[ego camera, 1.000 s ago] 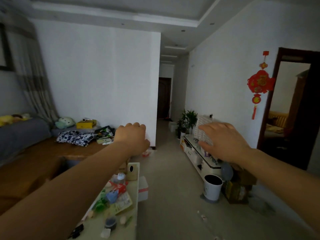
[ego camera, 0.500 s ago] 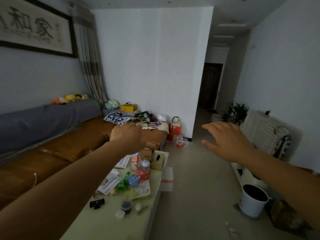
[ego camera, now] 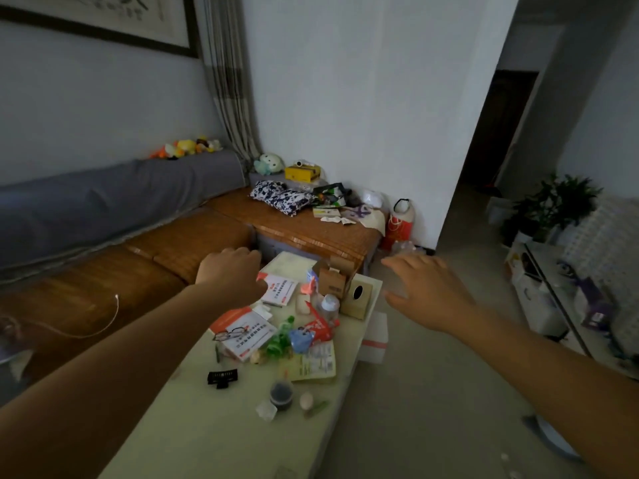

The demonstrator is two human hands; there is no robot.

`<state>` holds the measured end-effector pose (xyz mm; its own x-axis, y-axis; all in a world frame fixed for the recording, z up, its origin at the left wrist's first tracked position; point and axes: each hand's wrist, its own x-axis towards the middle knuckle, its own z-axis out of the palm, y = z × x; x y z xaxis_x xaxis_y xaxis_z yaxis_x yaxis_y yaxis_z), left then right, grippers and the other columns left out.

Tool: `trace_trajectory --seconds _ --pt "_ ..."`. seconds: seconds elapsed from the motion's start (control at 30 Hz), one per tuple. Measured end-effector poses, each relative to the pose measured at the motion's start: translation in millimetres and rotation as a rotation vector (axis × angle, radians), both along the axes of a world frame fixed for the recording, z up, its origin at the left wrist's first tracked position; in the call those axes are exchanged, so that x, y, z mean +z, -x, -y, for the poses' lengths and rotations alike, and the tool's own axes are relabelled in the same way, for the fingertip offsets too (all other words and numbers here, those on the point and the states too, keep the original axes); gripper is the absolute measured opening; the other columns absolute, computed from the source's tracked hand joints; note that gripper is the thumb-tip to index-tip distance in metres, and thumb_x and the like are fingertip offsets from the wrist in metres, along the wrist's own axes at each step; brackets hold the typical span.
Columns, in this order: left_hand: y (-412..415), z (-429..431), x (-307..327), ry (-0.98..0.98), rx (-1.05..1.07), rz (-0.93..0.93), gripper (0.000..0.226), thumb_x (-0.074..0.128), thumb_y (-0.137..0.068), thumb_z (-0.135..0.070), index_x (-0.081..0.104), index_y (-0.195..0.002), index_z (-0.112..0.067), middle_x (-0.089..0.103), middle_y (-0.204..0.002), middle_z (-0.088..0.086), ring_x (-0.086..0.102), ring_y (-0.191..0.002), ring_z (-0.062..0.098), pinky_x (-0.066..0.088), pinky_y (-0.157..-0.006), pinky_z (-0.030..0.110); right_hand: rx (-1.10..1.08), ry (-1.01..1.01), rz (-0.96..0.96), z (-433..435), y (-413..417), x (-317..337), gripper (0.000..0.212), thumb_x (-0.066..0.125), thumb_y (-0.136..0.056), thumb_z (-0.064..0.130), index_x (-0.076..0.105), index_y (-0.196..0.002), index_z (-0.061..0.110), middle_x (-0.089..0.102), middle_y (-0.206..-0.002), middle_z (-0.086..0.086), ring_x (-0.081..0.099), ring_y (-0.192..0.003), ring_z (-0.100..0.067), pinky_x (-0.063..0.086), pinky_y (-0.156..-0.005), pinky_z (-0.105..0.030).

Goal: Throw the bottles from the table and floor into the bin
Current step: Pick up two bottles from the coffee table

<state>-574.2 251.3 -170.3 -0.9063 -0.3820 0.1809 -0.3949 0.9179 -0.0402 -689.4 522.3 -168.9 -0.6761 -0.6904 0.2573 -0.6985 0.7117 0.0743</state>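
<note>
Dim living room, a sofa [ego camera: 166, 257] along the wall, and a cluttered tabletop [ego camera: 207, 420] stretching out below both hands. The view has swung left and dipped in the last second: the white bin that stood well out to the right a moment ago has slipped out of frame, and the tabletop now fills the middle. That reads as a turn toward the first pickup.

Left hand [ego camera: 231, 276] hovers over the far end of the tabletop, fingers curled loosely, holding nothing. Right hand [ego camera: 425, 292] hangs just past the tabletop's edge, over the floor, spread wide and empty.

Between the two hands stands a clear bottle [ego camera: 329, 305], upright, just beside the tissue box [ego camera: 358, 298]. A crumpled green bottle [ego camera: 280, 337] lies nearer, below the hands, among papers. More clear plastic sits on the floor beyond the right hand, too blurred to call. Nothing binned yet, I'd judge.
</note>
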Motion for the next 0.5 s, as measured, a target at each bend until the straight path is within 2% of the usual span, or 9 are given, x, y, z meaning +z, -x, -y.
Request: trace_trajectory --seconds 0.07,0.17,0.33,0.5 --pt "11 10 -18 -0.007 0.016 0.022 0.031 0.048 -0.086 -0.044 0.057 -0.105 -0.021 0.062 -0.105 0.001 0.059 -0.094 0.022 0.044 -0.069 0.034 0.028 0.008 0.048 17 16 -16 0.058 0.049 -0.089 0.047 0.036 -0.140 0.025 0.041 -0.147 0.002 0.033 -0.136 -0.019 0.024 -0.110 -0.037" --pt "27 24 -48 -0.006 0.026 0.097 0.040 0.051 -0.085 -0.044 0.054 -0.119 -0.023 0.062 -0.112 0.001 0.059 -0.098 0.021 0.050 -0.076 0.035 0.074 0.010 0.102 43 39 -43 0.053 0.051 -0.088 0.045 0.041 -0.136 0.025 0.047 -0.142 0.002 0.038 -0.132 -0.019 0.027 -0.106 -0.036" --pt "56 46 -85 -0.024 0.070 0.204 0.045 0.050 -0.087 -0.044 0.050 -0.125 -0.020 0.059 -0.120 0.003 0.056 -0.108 0.023 0.044 -0.075 0.034 0.144 -0.067 0.195 79 78 -91 0.056 0.050 -0.088 0.046 0.038 -0.138 0.026 0.043 -0.145 0.003 0.038 -0.132 -0.019 0.027 -0.107 -0.035" --pt "102 73 -114 -0.098 0.128 0.226 0.046 0.052 -0.085 -0.044 0.049 -0.126 -0.023 0.062 -0.116 0.001 0.059 -0.100 0.020 0.050 -0.075 0.033 0.219 -0.167 0.230 112 134 -132 0.058 0.049 -0.087 0.048 0.037 -0.138 0.025 0.044 -0.143 0.002 0.037 -0.132 -0.020 0.028 -0.107 -0.037"
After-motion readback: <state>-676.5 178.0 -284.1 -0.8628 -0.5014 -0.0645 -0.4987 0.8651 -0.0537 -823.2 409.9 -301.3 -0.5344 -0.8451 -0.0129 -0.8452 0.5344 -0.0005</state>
